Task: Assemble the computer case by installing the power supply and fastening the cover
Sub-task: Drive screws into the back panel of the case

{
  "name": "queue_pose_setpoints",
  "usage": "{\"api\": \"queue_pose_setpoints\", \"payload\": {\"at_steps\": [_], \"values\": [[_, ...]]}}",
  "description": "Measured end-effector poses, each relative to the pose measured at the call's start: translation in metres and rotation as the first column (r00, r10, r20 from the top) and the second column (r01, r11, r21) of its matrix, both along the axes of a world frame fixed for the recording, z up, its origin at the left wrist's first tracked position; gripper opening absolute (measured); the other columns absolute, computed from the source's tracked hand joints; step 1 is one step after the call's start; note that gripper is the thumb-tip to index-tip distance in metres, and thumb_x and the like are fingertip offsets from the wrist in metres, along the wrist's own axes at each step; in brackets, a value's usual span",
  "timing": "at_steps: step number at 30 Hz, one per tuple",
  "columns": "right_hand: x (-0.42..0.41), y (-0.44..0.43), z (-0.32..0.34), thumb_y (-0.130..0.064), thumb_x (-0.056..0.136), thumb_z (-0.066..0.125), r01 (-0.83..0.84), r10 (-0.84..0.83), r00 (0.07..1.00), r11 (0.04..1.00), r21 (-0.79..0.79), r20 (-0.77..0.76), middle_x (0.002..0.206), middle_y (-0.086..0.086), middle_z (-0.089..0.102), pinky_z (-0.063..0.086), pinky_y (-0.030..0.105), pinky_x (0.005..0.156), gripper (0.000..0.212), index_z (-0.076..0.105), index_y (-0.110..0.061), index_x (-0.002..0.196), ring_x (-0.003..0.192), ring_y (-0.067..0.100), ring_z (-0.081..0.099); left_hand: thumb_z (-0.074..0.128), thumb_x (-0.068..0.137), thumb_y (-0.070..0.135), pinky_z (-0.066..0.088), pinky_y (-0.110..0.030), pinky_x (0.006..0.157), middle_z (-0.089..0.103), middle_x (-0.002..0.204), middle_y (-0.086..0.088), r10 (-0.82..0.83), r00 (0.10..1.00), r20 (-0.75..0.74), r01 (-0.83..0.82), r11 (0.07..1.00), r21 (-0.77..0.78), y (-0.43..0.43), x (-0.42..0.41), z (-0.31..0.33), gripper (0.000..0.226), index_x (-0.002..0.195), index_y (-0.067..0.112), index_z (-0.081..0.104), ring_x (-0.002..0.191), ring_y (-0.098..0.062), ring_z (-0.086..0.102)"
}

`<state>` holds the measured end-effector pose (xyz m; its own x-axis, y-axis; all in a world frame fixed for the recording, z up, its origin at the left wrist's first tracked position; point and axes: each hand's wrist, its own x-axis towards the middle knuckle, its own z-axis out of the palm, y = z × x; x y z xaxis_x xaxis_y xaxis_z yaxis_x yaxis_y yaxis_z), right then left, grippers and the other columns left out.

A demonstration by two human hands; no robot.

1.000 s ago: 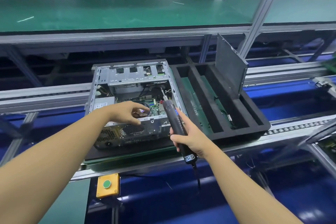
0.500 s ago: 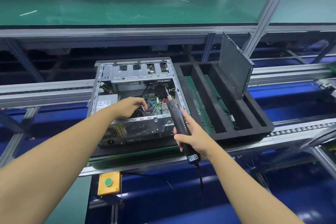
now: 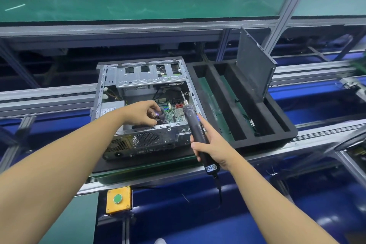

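The open computer case (image 3: 146, 77) lies on its side on the conveyor pallet, motherboard (image 3: 170, 114) showing. A silver power supply (image 3: 111, 108) sits in its left part. My left hand (image 3: 141, 112) reaches inside, its fingers curled round a dark round part (image 3: 160, 115) beside the motherboard. My right hand (image 3: 211, 145) grips a black electric screwdriver (image 3: 193, 123), whose bit points into the case near its right wall. The dark grey cover panel (image 3: 253, 65) stands tilted in a black foam tray (image 3: 277, 125) to the right.
A yellow box with a green button (image 3: 118, 199) sits at the near edge of the line. A green shelf (image 3: 138, 2) runs above the far side, carried by aluminium posts (image 3: 281, 20). Conveyor rails (image 3: 39, 103) extend left and right.
My left hand has moved from the case's rear edge deeper inside and closed on the dark round part. The screwdriver in my right hand has barely shifted.
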<state>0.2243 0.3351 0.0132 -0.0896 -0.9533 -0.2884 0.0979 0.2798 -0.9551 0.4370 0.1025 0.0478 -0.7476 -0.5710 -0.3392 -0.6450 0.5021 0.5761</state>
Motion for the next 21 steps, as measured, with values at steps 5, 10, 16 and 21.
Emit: {"api": "queue_pose_setpoints", "payload": {"at_steps": [5,10,16,21], "values": [[0.0,-0.002,-0.001,-0.004,0.089,0.074,0.004,-0.004,1.0,1.0,-0.012,-0.006,0.102,0.007,0.071,0.059,0.041,0.072,0.096,0.03,-0.06,0.152,0.076,0.025,0.061,0.072,0.076,0.032,0.04,-0.019,0.059,0.067,0.083,0.014,-0.046,0.999,0.023,0.049,0.986,-0.162,0.0,-0.002,-0.001,0.015,0.09,0.035,0.067,0.065,0.001,0.057],[-0.001,-0.001,-0.001,-0.006,0.088,0.075,-0.005,0.005,1.0,1.0,-0.016,0.001,0.1,0.006,0.071,0.06,0.043,0.073,0.095,0.032,-0.062,0.151,0.076,0.024,0.061,0.075,0.079,0.036,0.043,-0.021,0.061,0.068,0.083,0.016,-0.002,0.999,-0.051,-0.006,0.988,-0.157,0.003,0.002,-0.01,0.014,0.091,0.032,0.07,0.067,0.007,0.059],[0.002,-0.003,0.002,-0.005,0.088,0.075,-0.016,0.016,1.0,1.0,-0.021,0.013,0.101,0.008,0.072,0.059,0.041,0.07,0.095,0.032,-0.06,0.151,0.075,0.025,0.061,0.078,0.073,0.036,0.042,-0.012,0.058,0.07,0.078,0.019,0.03,0.999,-0.04,-0.032,0.998,-0.055,0.001,-0.001,-0.006,0.01,0.082,0.041,0.075,0.065,0.006,0.061],[0.008,-0.007,0.009,-0.005,0.086,0.075,-0.013,0.015,1.0,0.998,-0.053,0.027,0.099,0.004,0.072,0.057,0.036,0.065,0.097,0.028,-0.052,0.157,0.074,0.023,0.061,0.08,0.076,0.032,0.036,-0.006,0.047,0.065,0.064,0.027,0.031,0.999,-0.018,-0.031,1.0,0.003,0.001,-0.003,-0.001,0.011,0.077,0.043,0.076,0.051,0.007,0.053]]}}
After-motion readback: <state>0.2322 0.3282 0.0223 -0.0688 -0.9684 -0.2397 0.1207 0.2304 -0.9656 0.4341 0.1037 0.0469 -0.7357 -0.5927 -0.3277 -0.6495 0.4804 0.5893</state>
